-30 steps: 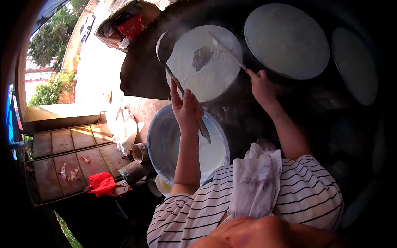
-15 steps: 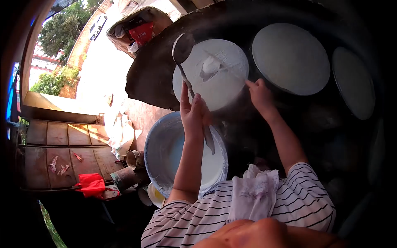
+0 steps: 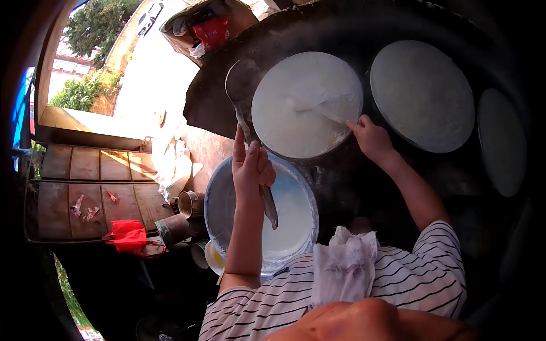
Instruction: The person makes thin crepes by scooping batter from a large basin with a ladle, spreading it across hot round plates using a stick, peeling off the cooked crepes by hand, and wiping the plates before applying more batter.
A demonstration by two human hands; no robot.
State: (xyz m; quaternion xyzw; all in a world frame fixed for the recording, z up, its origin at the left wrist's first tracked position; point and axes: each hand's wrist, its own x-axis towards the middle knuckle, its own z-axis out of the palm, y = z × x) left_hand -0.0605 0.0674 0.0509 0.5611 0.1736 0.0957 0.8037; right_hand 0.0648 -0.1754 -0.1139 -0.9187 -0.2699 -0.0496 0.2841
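My left hand [image 3: 253,165] is closed around the long handle of a ladle [image 3: 242,120], held upright with its bowl at the top, left of the nearest round griddle. White batter [image 3: 301,133] covers that griddle in a wide disc. In my right hand [image 3: 373,138], the fingers pinch the end of a thin spreader [image 3: 329,113] whose far end lies on the batter near its middle; the exact shape of that end is blurred. Below my left hand, a large basin [image 3: 215,199] holds white liquid.
Two more white-covered round griddles, a middle one [image 3: 422,96] and a far right one [image 3: 501,142], sit on the dark stove. Metal cans [image 3: 174,228] and a red bag [image 3: 128,236] are at left by a tiled surface [image 3: 85,196]. A bag-topped bundle [image 3: 210,31] stands behind.
The batter's central lump and dark gap have been smoothed into a more even disc. My right hand has shifted with the spreader, and the ladle is slightly lower. The whole view has turned a little.
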